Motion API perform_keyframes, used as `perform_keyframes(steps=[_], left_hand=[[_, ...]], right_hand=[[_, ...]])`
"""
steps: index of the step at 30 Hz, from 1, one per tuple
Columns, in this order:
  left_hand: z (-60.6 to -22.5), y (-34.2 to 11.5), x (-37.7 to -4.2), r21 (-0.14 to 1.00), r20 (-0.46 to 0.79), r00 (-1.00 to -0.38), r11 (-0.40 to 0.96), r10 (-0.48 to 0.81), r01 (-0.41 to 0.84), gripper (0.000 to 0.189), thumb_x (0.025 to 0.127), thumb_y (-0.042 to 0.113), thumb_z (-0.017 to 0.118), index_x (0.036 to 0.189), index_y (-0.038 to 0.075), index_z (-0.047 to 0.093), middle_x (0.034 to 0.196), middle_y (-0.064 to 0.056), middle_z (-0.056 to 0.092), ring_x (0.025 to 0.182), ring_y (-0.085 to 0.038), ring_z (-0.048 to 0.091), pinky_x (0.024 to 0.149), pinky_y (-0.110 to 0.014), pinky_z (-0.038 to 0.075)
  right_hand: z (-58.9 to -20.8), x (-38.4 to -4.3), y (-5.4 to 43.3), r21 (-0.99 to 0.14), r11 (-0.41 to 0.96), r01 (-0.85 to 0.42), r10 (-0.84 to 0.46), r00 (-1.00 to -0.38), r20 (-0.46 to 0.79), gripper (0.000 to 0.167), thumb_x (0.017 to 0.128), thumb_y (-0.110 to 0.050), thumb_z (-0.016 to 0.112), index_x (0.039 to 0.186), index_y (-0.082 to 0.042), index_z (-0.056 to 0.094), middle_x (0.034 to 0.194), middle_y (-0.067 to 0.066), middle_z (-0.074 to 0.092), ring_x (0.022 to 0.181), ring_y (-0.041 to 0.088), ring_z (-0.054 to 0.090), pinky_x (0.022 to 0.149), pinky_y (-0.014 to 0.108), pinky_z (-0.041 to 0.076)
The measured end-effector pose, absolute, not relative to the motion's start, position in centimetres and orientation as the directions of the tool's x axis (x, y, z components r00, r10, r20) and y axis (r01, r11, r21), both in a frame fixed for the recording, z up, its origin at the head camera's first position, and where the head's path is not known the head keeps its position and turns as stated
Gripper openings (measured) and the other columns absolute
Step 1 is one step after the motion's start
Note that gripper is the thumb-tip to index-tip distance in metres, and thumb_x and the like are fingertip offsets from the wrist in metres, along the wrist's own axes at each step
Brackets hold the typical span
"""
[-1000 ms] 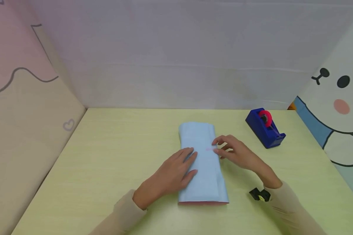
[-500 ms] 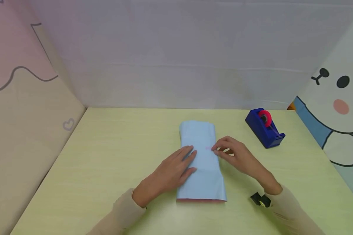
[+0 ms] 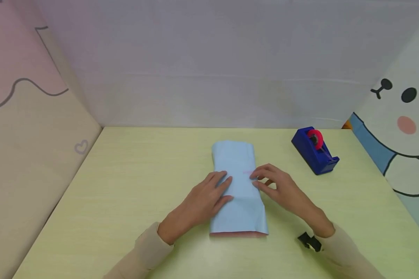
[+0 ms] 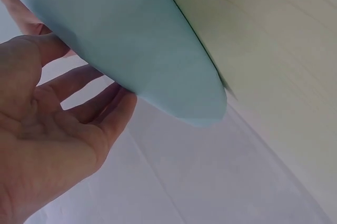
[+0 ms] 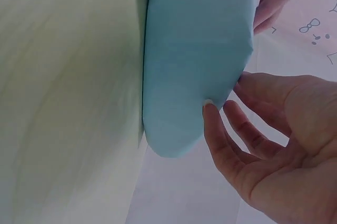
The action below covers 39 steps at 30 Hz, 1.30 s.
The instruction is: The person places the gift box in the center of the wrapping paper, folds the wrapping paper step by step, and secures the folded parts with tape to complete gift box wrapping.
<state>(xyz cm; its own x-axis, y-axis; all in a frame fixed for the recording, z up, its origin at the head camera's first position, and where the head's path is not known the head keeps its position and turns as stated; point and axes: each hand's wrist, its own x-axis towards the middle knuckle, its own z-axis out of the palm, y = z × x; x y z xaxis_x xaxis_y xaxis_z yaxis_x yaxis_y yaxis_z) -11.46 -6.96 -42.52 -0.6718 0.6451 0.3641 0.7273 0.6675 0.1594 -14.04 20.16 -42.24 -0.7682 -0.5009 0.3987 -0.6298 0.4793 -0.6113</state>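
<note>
A light blue paper packet (image 3: pixel 235 209), folded long and pink on its inside at the near end, lies on the table. In both wrist views its side bulges. A small pink strip (image 3: pixel 247 173), which looks like tape, lies on top near its right edge. My left hand (image 3: pixel 203 199) rests on the packet's left part with fingers spread. At the right edge my right hand (image 3: pixel 281 188) touches the paper beside the strip; its thumb and fingertips stand apart. In the right wrist view one fingertip (image 5: pixel 208 104) lies against the packet's side.
A dark blue tape dispenser (image 3: pixel 314 151) with a red-cored roll stands at the back right of the pale table (image 3: pixel 153 159). White sheeting (image 3: pixel 209 100) rises behind the table, with printed panels (image 3: pixel 405 128) at the sides. A black clip-like piece (image 3: pixel 309 242) sits at the right cuff.
My right fingertips have shifted slightly left and down, onto the strip's right end. The packet's near end has turned a little left. My left hand stays on the paper.
</note>
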Motion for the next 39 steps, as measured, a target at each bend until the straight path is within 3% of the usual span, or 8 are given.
perform_keyframes(steps=[11,18,33,39], left_hand=[[-42.2,-6.8,-11.3,0.137,0.434,-0.664,0.685,0.608,0.716,0.037,0.091,0.033,0.080,0.117,0.006,0.076,0.118,-0.010,0.068,0.107,-0.024,0.061,0.080,-0.028,0.058],[-42.1,-6.7,-11.1,0.160,0.453,-0.676,0.694,0.581,0.702,0.029,0.088,0.033,0.083,0.107,0.011,0.079,0.113,-0.006,0.071,0.103,-0.021,0.062,0.075,-0.027,0.058],[-42.8,-7.4,-10.6,0.182,0.488,-0.647,0.657,0.586,0.732,0.036,0.087,0.021,0.085,0.117,0.005,0.074,0.120,-0.010,0.067,0.111,-0.024,0.060,0.081,-0.027,0.058],[-43.0,-7.3,-10.7,0.187,0.502,-0.642,0.652,0.580,0.735,0.036,0.085,0.018,0.086,0.115,0.006,0.069,0.113,-0.010,0.063,0.105,-0.024,0.058,0.073,-0.025,0.058]], right_hand=[[-42.5,-12.5,19.8,-0.477,0.559,-0.678,-0.516,-0.735,0.441,0.023,0.089,-0.001,0.078,0.111,-0.005,0.073,0.119,0.009,0.068,0.090,0.017,0.070,0.069,0.028,0.060],[-42.8,-11.6,19.7,-0.407,0.586,-0.701,-0.534,-0.711,0.457,0.033,0.086,-0.004,0.081,0.118,-0.006,0.072,0.127,0.012,0.067,0.090,0.019,0.072,0.072,0.031,0.061],[-42.9,-10.2,19.4,-0.356,0.631,-0.689,-0.547,-0.721,0.426,0.051,0.083,-0.009,0.085,0.130,-0.003,0.068,0.139,0.014,0.061,0.097,0.024,0.073,0.075,0.035,0.061],[-43.2,-10.2,19.4,-0.318,0.620,-0.717,-0.546,-0.686,0.481,0.054,0.077,-0.007,0.089,0.127,-0.003,0.069,0.136,0.014,0.062,0.089,0.018,0.073,0.071,0.032,0.060]])
